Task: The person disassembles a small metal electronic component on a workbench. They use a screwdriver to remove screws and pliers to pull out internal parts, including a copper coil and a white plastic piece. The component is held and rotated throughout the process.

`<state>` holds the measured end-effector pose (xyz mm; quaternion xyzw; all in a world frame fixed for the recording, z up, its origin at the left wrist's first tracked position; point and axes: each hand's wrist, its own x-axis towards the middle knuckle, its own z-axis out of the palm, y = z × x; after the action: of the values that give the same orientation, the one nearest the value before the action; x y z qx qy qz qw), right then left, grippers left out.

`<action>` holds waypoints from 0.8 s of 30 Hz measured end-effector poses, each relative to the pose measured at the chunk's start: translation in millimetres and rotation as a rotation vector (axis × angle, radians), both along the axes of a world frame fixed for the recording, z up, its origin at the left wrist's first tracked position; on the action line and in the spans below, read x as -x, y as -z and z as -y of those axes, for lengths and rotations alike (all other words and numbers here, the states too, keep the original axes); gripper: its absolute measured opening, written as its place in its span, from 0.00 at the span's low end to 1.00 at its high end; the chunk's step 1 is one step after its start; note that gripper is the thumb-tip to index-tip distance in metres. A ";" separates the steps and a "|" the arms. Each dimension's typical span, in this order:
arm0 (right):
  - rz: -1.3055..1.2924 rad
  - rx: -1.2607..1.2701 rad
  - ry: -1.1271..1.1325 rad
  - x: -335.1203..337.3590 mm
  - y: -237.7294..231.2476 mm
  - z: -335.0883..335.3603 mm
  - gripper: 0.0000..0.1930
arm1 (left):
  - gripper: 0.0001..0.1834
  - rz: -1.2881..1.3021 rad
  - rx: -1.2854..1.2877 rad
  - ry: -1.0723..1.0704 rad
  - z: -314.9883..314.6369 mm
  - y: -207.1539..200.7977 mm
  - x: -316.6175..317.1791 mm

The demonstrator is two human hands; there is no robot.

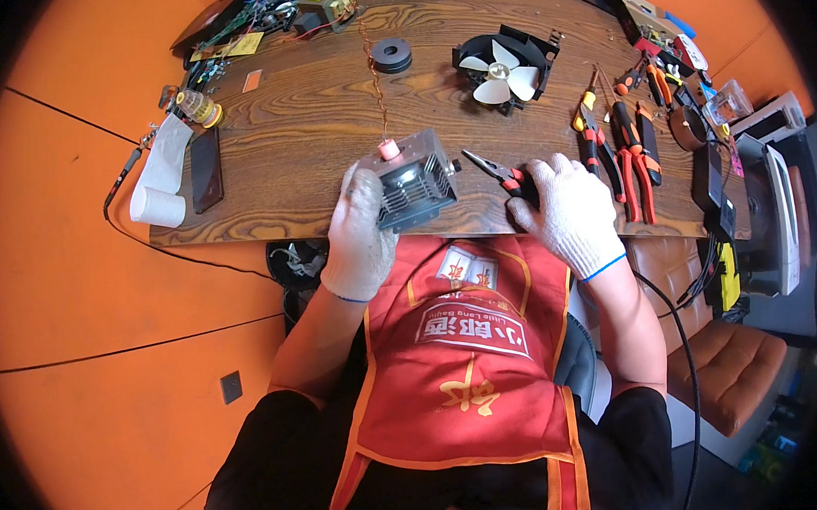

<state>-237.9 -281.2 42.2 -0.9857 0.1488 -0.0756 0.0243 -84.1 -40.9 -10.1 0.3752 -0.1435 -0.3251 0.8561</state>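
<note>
In a white knit glove, my left hand (358, 234) grips a magnetron (418, 193) by its left side, tilted above the table's near edge. The magnetron has a grey metal frame, cooling fins and a pink cap (389, 151) on its upper left. My right hand (570, 208), gloved alike, is closed round the red and black handles of long-nose pliers (495, 169). Their jaws point up and left toward the magnetron's right side, a small gap apart from it. Part of the handles is hidden in my palm.
A fan with white blades (499, 73) and dark ring magnets (391, 56) lie farther back on the wooden table (285, 147). Several pliers and cutters (633, 174) lie right. On the left are a paper roll (158, 207), a phone (206, 170), a bit case (199, 108) and a transformer (327, 7).
</note>
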 end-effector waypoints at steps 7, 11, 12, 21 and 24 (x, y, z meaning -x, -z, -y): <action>-0.003 -0.024 0.039 2.3 8.2 3.3 0.29 | 0.48 0.031 0.060 0.112 11.1 -0.9 -3.5; 0.097 0.011 0.050 6.1 10.1 2.6 0.27 | 0.50 -0.117 0.067 0.102 12.2 4.7 -5.6; 0.105 0.010 0.038 7.2 10.8 2.6 0.27 | 0.49 -0.288 0.198 0.152 11.9 6.0 -6.8; 0.182 -0.079 -0.016 12.1 5.8 2.4 0.26 | 0.51 -0.598 0.264 0.248 7.9 6.8 -12.5; 0.482 -0.156 -0.149 11.3 -3.5 -12.9 0.26 | 0.53 -0.486 0.295 0.348 9.0 6.7 -15.0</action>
<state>-249.2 -268.3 45.6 -0.9425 0.0713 -0.2945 0.1407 -69.1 -50.0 -16.7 0.1285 -0.0425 -0.5220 0.8421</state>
